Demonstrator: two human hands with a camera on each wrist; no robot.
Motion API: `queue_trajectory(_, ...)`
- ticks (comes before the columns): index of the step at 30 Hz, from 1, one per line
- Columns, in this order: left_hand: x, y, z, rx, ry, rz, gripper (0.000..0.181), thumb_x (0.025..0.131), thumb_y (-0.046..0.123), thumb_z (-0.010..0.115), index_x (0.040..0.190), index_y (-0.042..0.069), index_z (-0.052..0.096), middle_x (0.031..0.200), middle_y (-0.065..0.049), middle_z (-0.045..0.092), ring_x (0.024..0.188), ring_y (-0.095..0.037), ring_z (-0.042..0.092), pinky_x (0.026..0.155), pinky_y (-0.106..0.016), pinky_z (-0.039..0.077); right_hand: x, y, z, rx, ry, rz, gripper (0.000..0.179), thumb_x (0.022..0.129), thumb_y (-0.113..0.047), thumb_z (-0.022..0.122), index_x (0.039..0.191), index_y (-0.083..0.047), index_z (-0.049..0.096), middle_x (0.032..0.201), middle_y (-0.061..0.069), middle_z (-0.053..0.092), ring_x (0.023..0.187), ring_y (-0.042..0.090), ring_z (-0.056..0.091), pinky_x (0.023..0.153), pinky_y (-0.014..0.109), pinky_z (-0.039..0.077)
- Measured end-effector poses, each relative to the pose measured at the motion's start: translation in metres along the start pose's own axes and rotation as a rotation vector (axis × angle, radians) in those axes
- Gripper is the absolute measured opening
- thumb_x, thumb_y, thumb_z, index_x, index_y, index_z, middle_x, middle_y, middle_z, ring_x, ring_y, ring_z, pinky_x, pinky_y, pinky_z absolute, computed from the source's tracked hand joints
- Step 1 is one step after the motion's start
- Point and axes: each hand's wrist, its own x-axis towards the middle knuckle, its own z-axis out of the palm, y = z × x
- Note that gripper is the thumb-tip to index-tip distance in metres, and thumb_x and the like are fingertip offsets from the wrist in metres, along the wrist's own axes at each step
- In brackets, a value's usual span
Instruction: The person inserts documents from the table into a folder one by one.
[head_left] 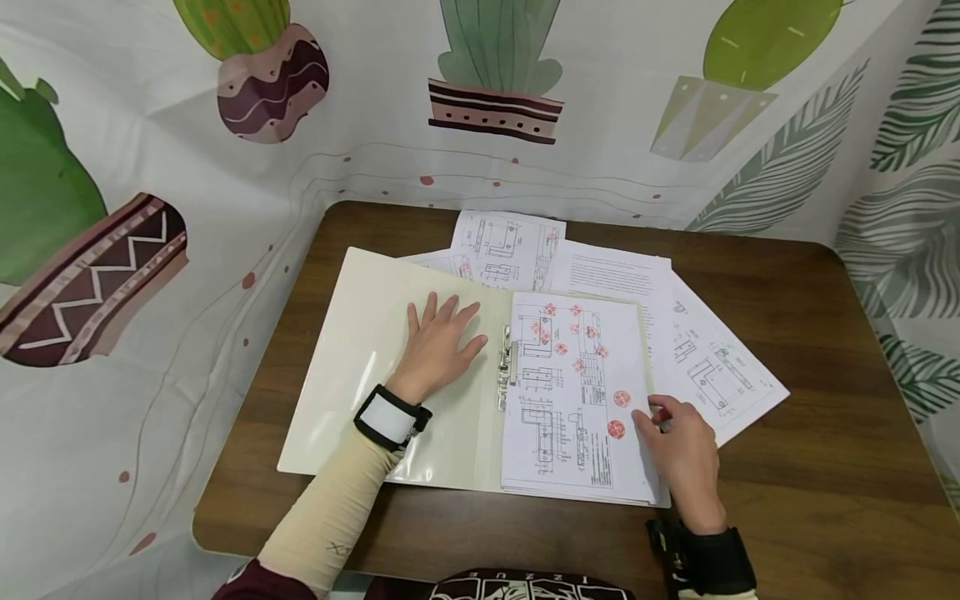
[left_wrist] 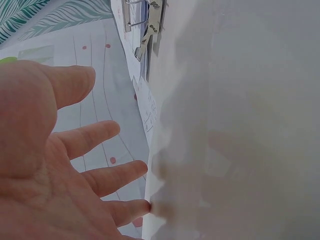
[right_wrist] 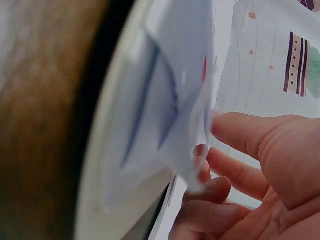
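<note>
A cream ring binder (head_left: 337,375) lies spread wide on the table. My left hand (head_left: 435,354) rests with fingers spread on its bare left cover; the left wrist view shows the fingertips (left_wrist: 137,170) at that surface. Near the spine sits the metal ring clip (head_left: 507,367), holding a stack of drawing sheets (head_left: 555,400) with red stamps on the right cover. At the stack's right edge my right hand (head_left: 684,454) pinches paper, thumb above and fingers curled beneath. In the right wrist view the edge of the sheets (right_wrist: 175,65) bends up between thumb and fingers.
Loose printed sheets (head_left: 517,242) stick out behind the binder, and another drawing sheet (head_left: 723,375) fans out to its right. The brown wooden table (head_left: 825,442) meets a cactus-print cloth (head_left: 637,100) at the back and left.
</note>
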Motion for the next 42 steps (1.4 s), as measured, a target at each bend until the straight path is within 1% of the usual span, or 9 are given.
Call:
queue_trajectory(5, 0.0, 0.0, 0.0, 0.002, 0.0, -0.001, 0.056, 0.103, 0.041, 0.06, 0.153, 0.017, 0.051, 0.161, -0.021, 0.037, 0.153, -0.05, 0.014, 0.12, -0.068, -0.001, -0.001, 0.0, 0.0, -0.034, -0.027, -0.005, 0.042, 0.093, -0.02, 0.076, 0.127, 0.002, 0.068, 0.094, 0.016, 0.061, 0.074, 0.028, 0.056, 0.053, 0.032, 0.039)
queue_trajectory(10, -0.001, 0.0, 0.0, -0.001, -0.002, -0.003, 0.056, 0.104, 0.041, 0.059, 0.153, 0.017, 0.051, 0.161, -0.022, 0.037, 0.153, -0.05, 0.014, 0.12, -0.068, -0.001, -0.001, -0.001, -0.001, -0.073, -0.09, -0.007, 0.051, 0.092, -0.024, 0.076, 0.134, 0.003, 0.063, 0.086, 0.014, 0.052, 0.068, 0.025, 0.049, 0.052, 0.033, 0.036)
queue_trajectory(13, -0.001, 0.0, 0.0, -0.002, -0.002, -0.003, 0.056, 0.104, 0.041, 0.06, 0.153, 0.017, 0.05, 0.161, -0.022, 0.037, 0.153, -0.05, 0.013, 0.12, -0.068, -0.001, -0.001, -0.001, -0.001, -0.079, -0.11, -0.008, 0.056, 0.092, -0.024, 0.077, 0.138, 0.003, 0.06, 0.084, 0.012, 0.05, 0.067, 0.024, 0.047, 0.052, 0.033, 0.035)
queue_trajectory(20, 0.0, 0.0, 0.001, -0.002, 0.001, 0.0, 0.056, 0.103, 0.041, 0.06, 0.153, 0.016, 0.051, 0.161, -0.022, 0.037, 0.153, -0.05, 0.013, 0.119, -0.069, -0.002, -0.001, 0.0, -0.004, -0.062, -0.144, 0.013, 0.068, 0.092, -0.028, 0.078, 0.146, 0.002, 0.052, 0.085, 0.011, 0.054, 0.069, 0.024, 0.051, 0.053, 0.033, 0.037)
queue_trajectory(25, 0.0, 0.0, 0.001, -0.005, -0.002, -0.003, 0.056, 0.103, 0.041, 0.06, 0.153, 0.017, 0.051, 0.161, -0.022, 0.037, 0.153, -0.05, 0.012, 0.12, -0.068, -0.002, 0.002, 0.001, -0.012, -0.042, -0.143, 0.017, 0.067, 0.094, -0.028, 0.075, 0.146, 0.003, 0.05, 0.087, 0.012, 0.06, 0.069, 0.024, 0.055, 0.054, 0.032, 0.039)
queue_trajectory(30, -0.001, 0.0, 0.0, 0.001, 0.0, 0.001, 0.056, 0.103, 0.042, 0.06, 0.153, 0.017, 0.051, 0.161, -0.021, 0.037, 0.153, -0.05, 0.013, 0.119, -0.069, -0.002, 0.009, 0.001, -0.024, -0.036, -0.14, 0.014, 0.065, 0.097, -0.03, 0.071, 0.148, 0.003, 0.048, 0.101, 0.02, 0.065, 0.075, 0.028, 0.06, 0.056, 0.032, 0.043)
queue_trajectory(36, -0.001, 0.0, -0.001, 0.008, 0.004, 0.007, 0.055, 0.103, 0.042, 0.059, 0.152, 0.017, 0.052, 0.161, -0.021, 0.038, 0.153, -0.05, 0.013, 0.119, -0.07, -0.001, 0.019, 0.003, -0.043, -0.025, -0.099, -0.029, 0.066, 0.1, -0.034, 0.068, 0.149, 0.003, 0.046, 0.121, 0.029, 0.064, 0.092, 0.04, 0.067, 0.06, 0.032, 0.05)
queue_trajectory(39, -0.001, 0.0, 0.0, 0.005, 0.004, 0.005, 0.055, 0.103, 0.042, 0.059, 0.152, 0.018, 0.051, 0.161, -0.021, 0.038, 0.153, -0.05, 0.014, 0.119, -0.07, -0.001, 0.024, 0.002, -0.052, -0.023, -0.069, -0.047, 0.067, 0.1, -0.034, 0.067, 0.151, 0.003, 0.044, 0.128, 0.031, 0.061, 0.102, 0.046, 0.066, 0.068, 0.044, 0.056)
queue_trajectory(42, -0.002, 0.001, -0.001, 0.002, 0.003, 0.003, 0.056, 0.103, 0.042, 0.06, 0.152, 0.017, 0.051, 0.161, -0.021, 0.038, 0.153, -0.05, 0.013, 0.119, -0.069, -0.001, 0.031, 0.001, -0.062, -0.025, -0.046, -0.054, 0.07, 0.101, -0.034, 0.066, 0.154, 0.003, 0.039, 0.138, 0.032, 0.056, 0.116, 0.05, 0.061, 0.082, 0.058, 0.055)
